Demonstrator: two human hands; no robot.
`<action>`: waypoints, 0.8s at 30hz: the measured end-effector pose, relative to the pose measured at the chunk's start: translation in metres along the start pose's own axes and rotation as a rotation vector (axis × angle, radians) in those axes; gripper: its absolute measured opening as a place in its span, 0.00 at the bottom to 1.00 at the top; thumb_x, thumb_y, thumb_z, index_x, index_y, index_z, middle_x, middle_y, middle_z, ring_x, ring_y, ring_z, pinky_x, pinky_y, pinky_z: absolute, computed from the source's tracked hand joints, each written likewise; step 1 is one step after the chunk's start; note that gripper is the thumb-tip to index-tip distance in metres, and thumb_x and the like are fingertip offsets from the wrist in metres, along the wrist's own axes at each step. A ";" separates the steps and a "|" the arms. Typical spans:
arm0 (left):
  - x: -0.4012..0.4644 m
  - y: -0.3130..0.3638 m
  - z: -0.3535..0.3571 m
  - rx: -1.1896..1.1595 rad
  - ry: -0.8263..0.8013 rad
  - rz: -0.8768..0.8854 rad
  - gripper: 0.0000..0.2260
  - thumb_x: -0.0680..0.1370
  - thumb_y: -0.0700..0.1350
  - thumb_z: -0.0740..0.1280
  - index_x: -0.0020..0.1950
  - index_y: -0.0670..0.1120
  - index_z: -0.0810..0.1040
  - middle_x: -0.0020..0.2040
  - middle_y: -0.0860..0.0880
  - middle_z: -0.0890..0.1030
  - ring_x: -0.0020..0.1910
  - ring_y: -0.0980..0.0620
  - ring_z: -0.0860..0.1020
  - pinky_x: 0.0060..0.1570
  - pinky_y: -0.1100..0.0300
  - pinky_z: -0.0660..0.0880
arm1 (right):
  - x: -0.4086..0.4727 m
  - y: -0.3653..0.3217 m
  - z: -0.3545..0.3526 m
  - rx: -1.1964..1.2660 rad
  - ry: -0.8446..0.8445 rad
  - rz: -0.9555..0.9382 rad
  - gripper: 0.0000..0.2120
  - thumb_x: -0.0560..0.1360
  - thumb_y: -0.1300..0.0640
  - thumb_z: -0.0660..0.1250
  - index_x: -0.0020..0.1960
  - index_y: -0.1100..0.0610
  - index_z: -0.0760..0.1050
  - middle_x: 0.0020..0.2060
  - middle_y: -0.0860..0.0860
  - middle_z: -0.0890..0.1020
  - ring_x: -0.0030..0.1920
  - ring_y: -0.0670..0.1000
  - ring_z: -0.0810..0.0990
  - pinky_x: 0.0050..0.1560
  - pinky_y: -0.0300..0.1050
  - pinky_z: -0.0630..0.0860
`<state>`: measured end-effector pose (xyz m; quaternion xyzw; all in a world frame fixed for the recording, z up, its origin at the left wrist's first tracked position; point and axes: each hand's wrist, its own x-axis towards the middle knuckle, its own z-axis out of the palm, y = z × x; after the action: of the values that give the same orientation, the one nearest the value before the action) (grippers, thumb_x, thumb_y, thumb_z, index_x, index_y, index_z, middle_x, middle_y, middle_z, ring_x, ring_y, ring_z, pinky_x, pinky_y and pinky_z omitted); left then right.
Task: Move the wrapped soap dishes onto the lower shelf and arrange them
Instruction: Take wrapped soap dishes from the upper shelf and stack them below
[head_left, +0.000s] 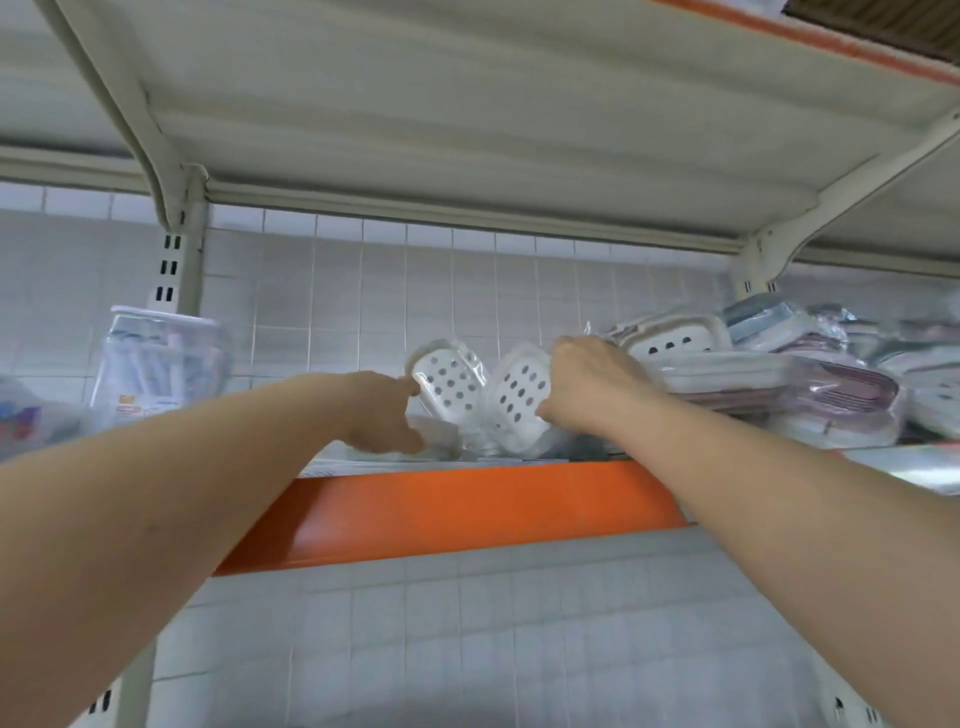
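I am reaching up with both arms to a shelf (467, 499) with an orange front edge, and two white soap dishes in clear wrap stand on it, tilted on edge with their holed faces toward me. My left hand (387, 415) is at the left soap dish (449, 382): a fingertip touches its upper left corner and the thumb reaches in low beside its bottom edge. I judge this a light steadying touch, not a full hold, though part of the fingers is hidden, so I cannot tell whether the grip is closed on the wrap. My right hand (587, 387) lies over the right side of the right soap dish (519, 400), fingers curled over its top edge and thumb under its lower corner, so this grip is holding that dish.

The two dishes lean toward each other and touch near the middle. I think they are held on edge like this so they can be lined up in a row and take less room than lying flat.

Just right of my right hand is a loose heap of wrapped dishes (727, 374), lying flat and stacked unevenly, some white, some pinkish, some blue-grey. Those look not yet sorted. Well to the left stands a clear plastic tub (161, 364) with packets inside. Another shelf (467, 104) hangs above, with tiled wall (363, 291) behind.
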<state>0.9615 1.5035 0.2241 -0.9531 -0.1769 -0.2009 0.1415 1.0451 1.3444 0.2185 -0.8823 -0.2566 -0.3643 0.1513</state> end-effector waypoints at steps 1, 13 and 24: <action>0.001 0.000 0.000 0.045 -0.035 -0.009 0.29 0.79 0.55 0.59 0.76 0.47 0.53 0.72 0.47 0.65 0.69 0.47 0.65 0.65 0.56 0.63 | 0.002 -0.003 0.001 0.069 0.040 0.000 0.20 0.74 0.58 0.66 0.64 0.59 0.69 0.62 0.56 0.72 0.60 0.57 0.73 0.44 0.42 0.66; 0.001 -0.005 0.008 0.204 0.056 0.003 0.15 0.79 0.51 0.60 0.60 0.43 0.74 0.53 0.47 0.74 0.50 0.48 0.69 0.47 0.59 0.66 | 0.005 -0.020 0.011 0.512 -0.045 0.100 0.26 0.69 0.57 0.71 0.65 0.58 0.68 0.64 0.56 0.70 0.60 0.55 0.72 0.45 0.41 0.67; -0.013 -0.001 0.007 0.053 0.028 -0.077 0.20 0.77 0.53 0.63 0.62 0.40 0.73 0.57 0.46 0.76 0.58 0.46 0.73 0.57 0.58 0.68 | -0.020 -0.025 0.001 0.686 -0.082 0.029 0.29 0.68 0.59 0.71 0.68 0.57 0.66 0.57 0.52 0.73 0.50 0.51 0.71 0.49 0.42 0.72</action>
<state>0.9525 1.5032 0.2126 -0.9385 -0.2169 -0.2150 0.1612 1.0198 1.3583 0.2052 -0.7976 -0.3574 -0.2187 0.4338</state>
